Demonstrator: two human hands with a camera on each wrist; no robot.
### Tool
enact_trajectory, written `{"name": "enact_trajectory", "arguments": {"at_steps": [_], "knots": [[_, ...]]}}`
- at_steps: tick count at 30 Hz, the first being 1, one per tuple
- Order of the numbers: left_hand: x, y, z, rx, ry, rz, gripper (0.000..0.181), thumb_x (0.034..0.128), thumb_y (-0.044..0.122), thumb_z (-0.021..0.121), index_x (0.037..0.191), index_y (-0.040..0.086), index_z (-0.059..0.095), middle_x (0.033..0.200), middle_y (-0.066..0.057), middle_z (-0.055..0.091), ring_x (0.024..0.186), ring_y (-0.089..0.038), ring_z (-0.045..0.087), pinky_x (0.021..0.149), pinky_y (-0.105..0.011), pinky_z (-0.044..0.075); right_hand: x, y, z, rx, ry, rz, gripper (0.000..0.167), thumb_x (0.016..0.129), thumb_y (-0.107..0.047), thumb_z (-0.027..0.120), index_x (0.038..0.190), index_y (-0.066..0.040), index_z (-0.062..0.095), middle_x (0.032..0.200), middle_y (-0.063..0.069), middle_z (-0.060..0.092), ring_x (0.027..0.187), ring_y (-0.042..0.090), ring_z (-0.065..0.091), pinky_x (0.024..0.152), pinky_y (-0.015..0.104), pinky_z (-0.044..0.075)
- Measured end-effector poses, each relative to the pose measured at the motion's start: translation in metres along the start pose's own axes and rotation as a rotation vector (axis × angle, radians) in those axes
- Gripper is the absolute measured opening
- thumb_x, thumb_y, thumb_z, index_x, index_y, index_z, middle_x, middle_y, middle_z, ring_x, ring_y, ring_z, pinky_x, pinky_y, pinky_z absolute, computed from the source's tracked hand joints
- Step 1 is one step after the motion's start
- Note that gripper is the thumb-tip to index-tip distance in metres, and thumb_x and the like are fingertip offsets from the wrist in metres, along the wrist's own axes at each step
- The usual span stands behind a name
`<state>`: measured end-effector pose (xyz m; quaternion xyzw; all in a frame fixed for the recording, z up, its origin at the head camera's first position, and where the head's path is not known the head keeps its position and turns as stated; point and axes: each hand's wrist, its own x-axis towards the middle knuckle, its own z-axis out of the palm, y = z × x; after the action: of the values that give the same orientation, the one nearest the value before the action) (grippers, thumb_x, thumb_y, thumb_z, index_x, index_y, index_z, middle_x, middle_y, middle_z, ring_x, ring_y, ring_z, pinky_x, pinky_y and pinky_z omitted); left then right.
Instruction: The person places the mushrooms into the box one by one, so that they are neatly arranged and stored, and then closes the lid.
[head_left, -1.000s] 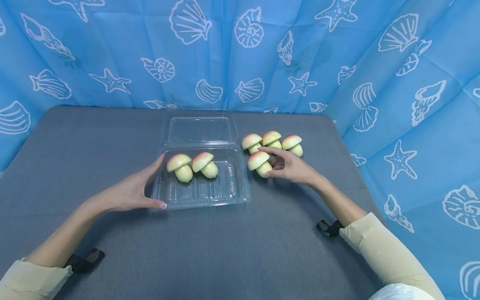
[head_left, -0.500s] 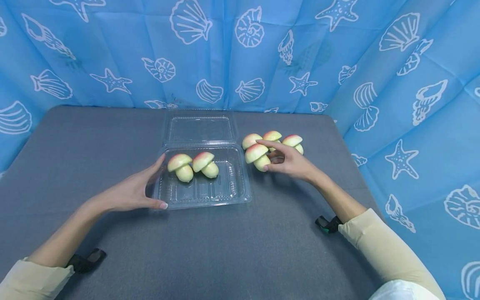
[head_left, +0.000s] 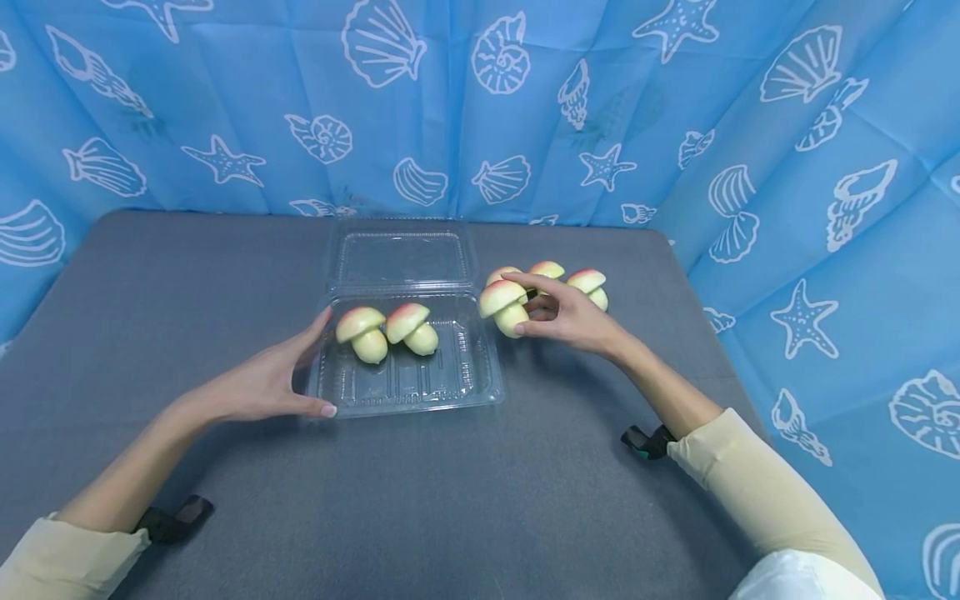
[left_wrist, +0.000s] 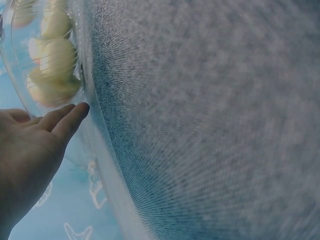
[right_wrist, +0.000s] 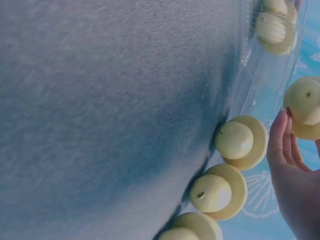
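Observation:
In the head view my right hand (head_left: 573, 317) pinches a mushroom-shaped piece (head_left: 507, 317), pale yellow with a pinkish cap, close to the right rim of a clear plastic box (head_left: 491, 367). The right wrist view shows that held piece (right_wrist: 305, 102) raised off the table, at the fingertips of the right hand (right_wrist: 295, 165). Two similar pieces (head_left: 366, 335) (head_left: 412, 328) lie in the box's left and middle part. My left hand (head_left: 262, 382) rests at the box's left side, thumb and fingers spread; in the left wrist view the hand (left_wrist: 37, 145) has its fingertips at the box edge.
Behind the right hand lie three more mushroom-shaped pieces (head_left: 587, 286) on the grey table (head_left: 420, 500). The box's clear lid (head_left: 401, 257) is folded back behind it. A blue curtain (head_left: 450, 100) with white shell patterns hangs beyond the table.
My right hand has lifted the piece and carried it a little left and away from me, towards the box rim. The left hand and the box have stayed in place.

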<state>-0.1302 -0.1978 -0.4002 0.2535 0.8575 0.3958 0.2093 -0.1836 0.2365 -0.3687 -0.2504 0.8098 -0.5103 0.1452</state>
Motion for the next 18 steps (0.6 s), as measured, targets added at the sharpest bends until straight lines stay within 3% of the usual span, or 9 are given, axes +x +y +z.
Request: {"name": "enact_trajectory", "arguments": {"at_steps": [8,18], "knots": [[0.002,-0.004,0.003,0.003,0.003,-0.001,0.128,0.078,0.043,0.084,0.159,0.013,-0.009,0.164,-0.024,0.0,0.142,-0.049,0.026,0.113,-0.058,0.028,0.012,-0.002,0.01,-0.009,-0.016,-0.035,0.069,0.088,-0.003,0.075,0.149,-0.01,0.045,0.155,0.002,0.039,0.11,0.028,0.064,0.089,0.046,0.055],[0.001,-0.003,0.001,0.002,0.004,0.008,0.126,0.0791,0.042,0.084,0.159,0.013,-0.01,0.163,-0.026,0.0,0.141,-0.051,0.027,0.113,-0.061,0.027,0.025,-0.008,0.018,-0.06,-0.014,-0.031,0.07,0.085,-0.002,0.078,0.147,-0.01,0.048,0.141,0.009,0.053,0.108,0.033,0.063,0.085,0.044,0.056]]}}
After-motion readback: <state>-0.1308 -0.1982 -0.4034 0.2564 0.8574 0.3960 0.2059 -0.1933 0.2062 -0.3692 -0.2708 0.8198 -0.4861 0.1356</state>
